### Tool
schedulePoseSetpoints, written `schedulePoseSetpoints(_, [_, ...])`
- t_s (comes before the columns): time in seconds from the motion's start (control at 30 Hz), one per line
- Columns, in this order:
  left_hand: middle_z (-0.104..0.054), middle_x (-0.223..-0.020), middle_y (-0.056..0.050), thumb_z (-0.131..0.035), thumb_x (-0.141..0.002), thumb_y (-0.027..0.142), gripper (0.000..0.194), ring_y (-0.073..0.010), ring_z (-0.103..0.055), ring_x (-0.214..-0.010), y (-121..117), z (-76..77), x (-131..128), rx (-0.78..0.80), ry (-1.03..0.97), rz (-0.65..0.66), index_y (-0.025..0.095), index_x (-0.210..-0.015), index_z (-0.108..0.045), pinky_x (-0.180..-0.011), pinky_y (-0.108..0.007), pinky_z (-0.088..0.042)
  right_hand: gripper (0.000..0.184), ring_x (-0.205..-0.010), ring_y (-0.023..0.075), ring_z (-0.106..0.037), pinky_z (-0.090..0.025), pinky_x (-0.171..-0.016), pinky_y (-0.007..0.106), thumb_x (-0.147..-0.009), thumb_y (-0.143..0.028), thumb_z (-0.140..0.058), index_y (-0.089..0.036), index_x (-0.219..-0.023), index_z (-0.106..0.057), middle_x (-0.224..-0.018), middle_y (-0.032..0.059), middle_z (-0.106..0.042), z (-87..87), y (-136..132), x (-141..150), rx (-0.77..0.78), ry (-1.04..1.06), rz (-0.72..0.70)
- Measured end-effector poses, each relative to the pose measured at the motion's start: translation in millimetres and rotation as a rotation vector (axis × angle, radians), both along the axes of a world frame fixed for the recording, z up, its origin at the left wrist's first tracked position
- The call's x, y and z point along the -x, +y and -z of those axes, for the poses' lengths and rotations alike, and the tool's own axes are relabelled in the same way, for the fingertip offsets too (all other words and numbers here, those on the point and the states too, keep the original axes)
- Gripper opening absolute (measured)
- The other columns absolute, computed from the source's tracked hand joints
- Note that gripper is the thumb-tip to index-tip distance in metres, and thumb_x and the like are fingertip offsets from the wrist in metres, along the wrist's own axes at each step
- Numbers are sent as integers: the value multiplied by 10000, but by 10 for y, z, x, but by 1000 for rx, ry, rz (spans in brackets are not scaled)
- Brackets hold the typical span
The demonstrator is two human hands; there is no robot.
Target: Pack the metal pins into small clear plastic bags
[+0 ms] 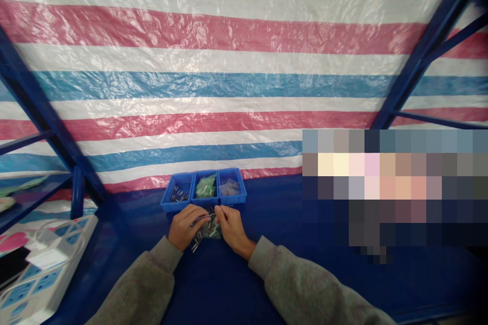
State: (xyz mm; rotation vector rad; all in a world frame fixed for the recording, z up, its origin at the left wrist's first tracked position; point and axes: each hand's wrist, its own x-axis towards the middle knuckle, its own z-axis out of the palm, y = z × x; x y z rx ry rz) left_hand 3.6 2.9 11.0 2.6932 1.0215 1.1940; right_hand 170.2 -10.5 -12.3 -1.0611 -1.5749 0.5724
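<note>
My left hand [185, 226] and my right hand [232, 228] meet over the blue tabletop [236, 284], both with fingers pinched together. Between them they hold a thin dark metal piece [205, 218], too small to name. Under the hands lies a clear plastic bag [212, 231] with several small dark metal parts [196, 245] spilled beside it. Just behind the hands stands a blue tray [166, 204] with three compartments: metal parts on the left, a green-tinted bag in the middle, a clear bag on the right.
A white power strip [41, 274] with cables sits at the left edge. Blue metal frame posts [46, 117] rise at both sides. A striped red, white and blue tarp [229, 71] forms the back wall. A blurred-out patch covers the right middle.
</note>
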Motion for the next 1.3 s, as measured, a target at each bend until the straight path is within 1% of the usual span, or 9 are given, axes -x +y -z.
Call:
schedulePoseSetpoints(0.2, [-642, -817, -42, -553, -834, 242, 105, -141, -580, -783, 11, 14, 0, -26, -15, 16, 162, -844, -621, -759, -262, -471, 467, -473, 81, -398, -282, -502, 210, -912, -372, -344, -162, -502, -419, -485, -37, -425, 34, 24, 5, 34, 40, -10])
schedulePoseSetpoints(0.4, [-641, -826, -44, -572, -821, 261, 119, -145, -581, -794, 20, 25, 7, -11, -3, 21, 162, -864, -623, -760, -259, -473, 471, -458, 75, -357, -253, -477, 209, -909, -399, -329, -163, -506, -395, -476, -43, -383, 54, 29, 8, 60, 52, -18])
schedulePoseSetpoints(0.6, [-641, -778, -42, -538, -841, 280, 153, -139, -580, -749, 22, 23, 11, -9, 13, 6, 162, -804, -628, -726, -250, -471, 476, -453, 71, -317, -244, -473, 215, -906, -418, -319, -167, -503, -360, -477, -47, -336, 44, 27, 8, 59, 34, -19])
schedulePoseSetpoints(0.77, [-639, -768, -42, -521, -852, 279, 167, -138, -574, -744, 23, 26, 15, -11, 17, 26, 162, -791, -625, -726, -254, -462, 493, -453, 70, -282, -234, -462, 217, -901, -446, -318, -170, -493, -339, -475, -47, -309, 48, 30, 7, 71, 45, -18])
schedulePoseSetpoints(0.97, [-620, -755, -47, -467, -878, 260, 200, -137, -553, -731, 18, 36, 17, 10, 54, 18, 154, -786, -609, -712, -257, -443, 534, -418, 66, -278, -229, -437, 213, -899, -478, -316, -174, -460, -326, -440, -48, -302, 65, 9, 7, 129, 171, -56])
schedulePoseSetpoints(1.03, [-596, -713, -43, -425, -895, 261, 253, -132, -539, -696, 7, 29, 15, 30, 60, -10, 150, -738, -590, -676, -250, -429, 559, -396, 66, -282, -236, -432, 213, -910, -475, -289, -176, -439, -324, -417, -49, -297, 74, 3, 5, 149, 222, -74])
schedulePoseSetpoints(1.13, [-541, -615, -18, -346, -919, 255, 356, -113, -510, -609, -19, 8, 6, 101, 50, -62, 155, -631, -531, -613, -233, -398, 565, -410, 75, -328, -262, -456, 214, -919, -457, -283, -171, -437, -359, -424, -41, -334, 77, 7, -3, 115, 226, -23])
schedulePoseSetpoints(1.2, [-503, -547, 4, -321, -924, 259, 404, -96, -485, -542, -38, -7, -2, 162, 23, -93, 161, -565, -480, -575, -222, -378, 538, -448, 84, -368, -281, -482, 213, -924, -439, -285, -167, -477, -407, -463, -33, -382, 61, 11, -12, 80, 206, 27])
schedulePoseSetpoints(1.3, [-453, -472, 26, -312, -925, 283, 452, -80, -444, -469, -57, -24, -17, 247, -30, -139, 163, -505, -432, -520, -213, -345, 466, -507, 95, -404, -302, -514, 210, -934, -401, -281, -167, -583, -479, -534, -29, -431, 3, -8, -25, 48, 158, 40])
